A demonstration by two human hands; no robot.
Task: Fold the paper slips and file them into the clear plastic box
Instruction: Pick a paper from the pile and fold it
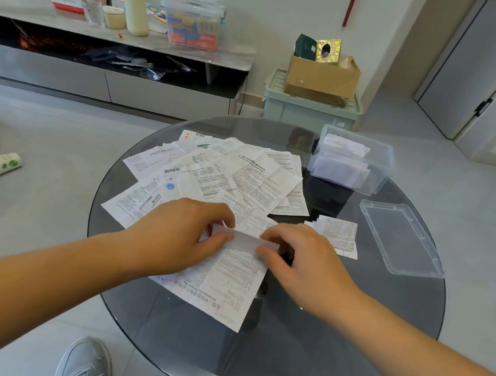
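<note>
1. Reaching forward palms down, the left hand [181,236] and right hand [302,267] pinched the folded far edge of the paper slip [226,281] on the counter [311,358].
2. The clear plastic box [381,172] stood open, far right, well apart.

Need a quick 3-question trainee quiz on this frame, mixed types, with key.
1. True or false: the lid is closed on the clear plastic box.
2. What do the left hand and right hand pinch? A) the lid B) one paper slip, its top edge turned over C) the box
3. Fill in: the box already holds filed paper ____.

Key: 1 false, the lid lies on the table beside the box; 2 B; 3 slips.
</note>
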